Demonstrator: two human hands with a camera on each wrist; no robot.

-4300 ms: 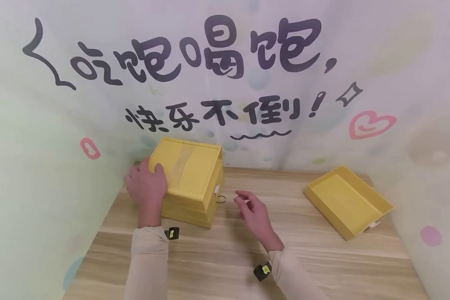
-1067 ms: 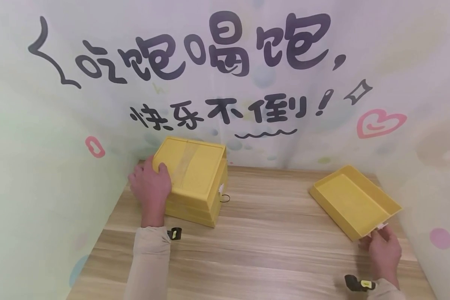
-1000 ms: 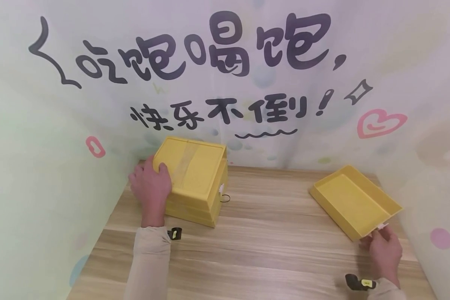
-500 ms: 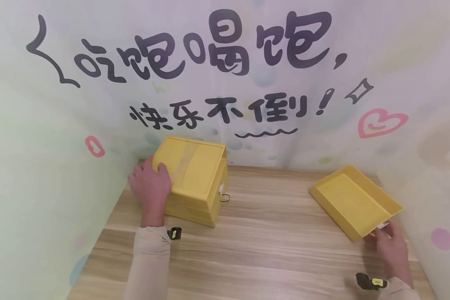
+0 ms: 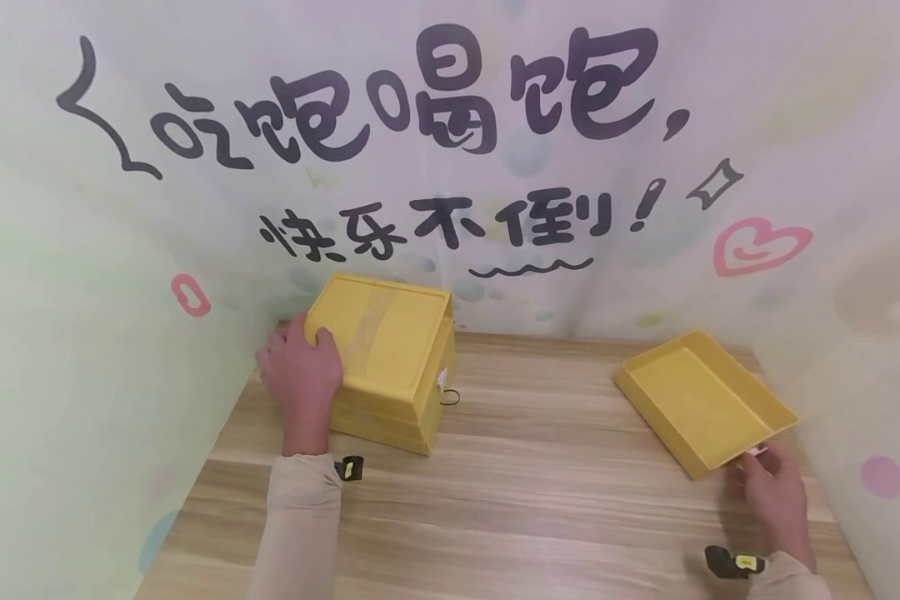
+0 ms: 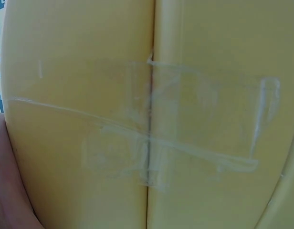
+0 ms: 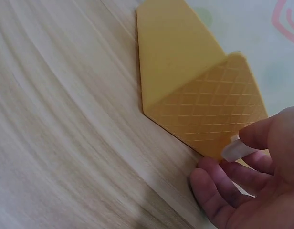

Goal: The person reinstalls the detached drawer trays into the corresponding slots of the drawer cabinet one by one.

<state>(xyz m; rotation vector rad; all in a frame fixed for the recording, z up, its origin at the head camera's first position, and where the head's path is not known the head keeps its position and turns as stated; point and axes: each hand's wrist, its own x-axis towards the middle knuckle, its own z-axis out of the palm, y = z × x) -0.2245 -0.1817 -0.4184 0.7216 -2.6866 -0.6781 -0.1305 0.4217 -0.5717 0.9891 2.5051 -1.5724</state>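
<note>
A yellow drawer box (image 5: 390, 333) with tape across its top stands at the back left of the table. My left hand (image 5: 300, 371) holds its left side, the thumb lying over the top edge. In the left wrist view clear tape (image 6: 204, 114) runs over a seam in the box's side. At the right lies a pulled-out yellow drawer (image 5: 708, 408), shallow and with nothing in it. My right hand (image 5: 776, 492) pinches the small white handle (image 7: 237, 150) on the drawer's grid-patterned front (image 7: 209, 105), thumb above and fingers curled beneath.
A thin dark loop (image 5: 451, 397) shows at the box's right face, beside a white handle (image 5: 442, 377). The wood-grain table (image 5: 540, 467) stretches between box and drawer. Printed cloth walls (image 5: 540, 300) stand behind and at both sides.
My right hand has gone from near the box to the drawer at the right and taken its handle. The drawer has just shifted slightly left. My left hand stays on the box.
</note>
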